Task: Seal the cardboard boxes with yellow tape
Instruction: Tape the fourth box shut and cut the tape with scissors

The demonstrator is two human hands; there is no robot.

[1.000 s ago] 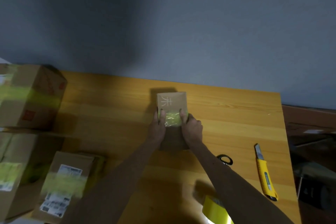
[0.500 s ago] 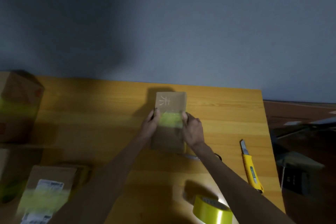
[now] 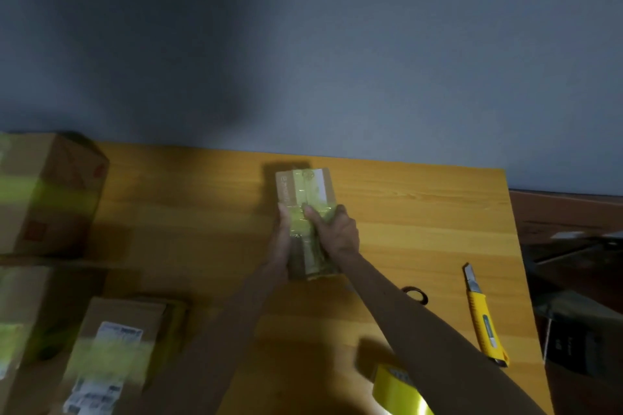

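We see the small brown cardboard box (image 3: pixel 286 190) in the middle of the yellow wooden table (image 3: pixel 421 212), with a strip of yellow tape (image 3: pixel 307 194) along its top. The left hand (image 3: pixel 285 236) grips its left side. The right hand (image 3: pixel 338 234) curls its fingers over the top. The yellow tape roll (image 3: pixel 399 392) lies near the front edge.

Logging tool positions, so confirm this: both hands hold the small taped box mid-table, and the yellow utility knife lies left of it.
One detail is wrong. The head view shows the utility knife lying right of the small taped box, near the right edge of the table, not left. The rest stands: the left hand and the right hand both hold the box mid-table.
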